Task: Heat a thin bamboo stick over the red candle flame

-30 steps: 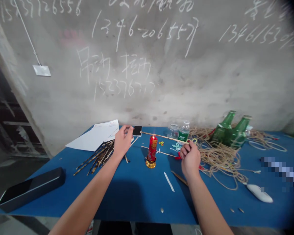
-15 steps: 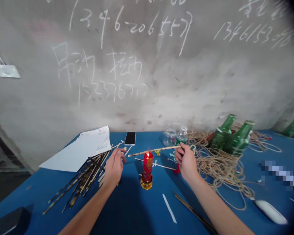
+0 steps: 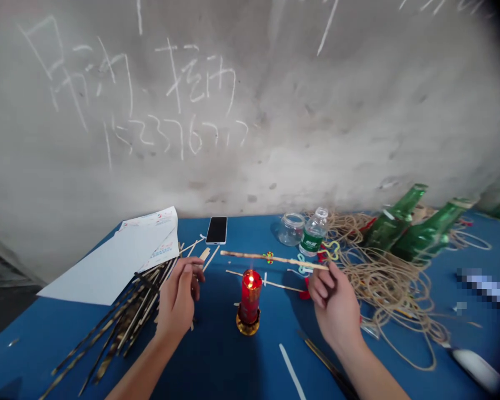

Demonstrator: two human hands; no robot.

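Note:
My right hand (image 3: 336, 303) pinches the right end of a thin wooden stick (image 3: 289, 260). The stick lies nearly level above and behind the flame of a red candle (image 3: 250, 300), with dark scorch marks towards its left end. The candle burns upright in a gold base. My left hand (image 3: 179, 297) is loosely curled left of the candle, fingers apart and holding nothing that I can see. Beside and below it lies a pile of darkened sticks (image 3: 127, 319). Another thin stick (image 3: 283, 286) with a white tie rests on the table behind the candle.
On the blue table (image 3: 216, 366) are white papers (image 3: 108, 261), a phone (image 3: 216, 230), a glass jar (image 3: 291, 229) and a water bottle (image 3: 314, 233). Tangled twine (image 3: 387, 289) and green bottles (image 3: 431, 230) stand right. A white strip (image 3: 291, 369) lies in front.
The stick has gone from rising rightward to dipping slightly rightward, its left end now farther from the flame. My left hand has shifted a little left. The view has tilted down.

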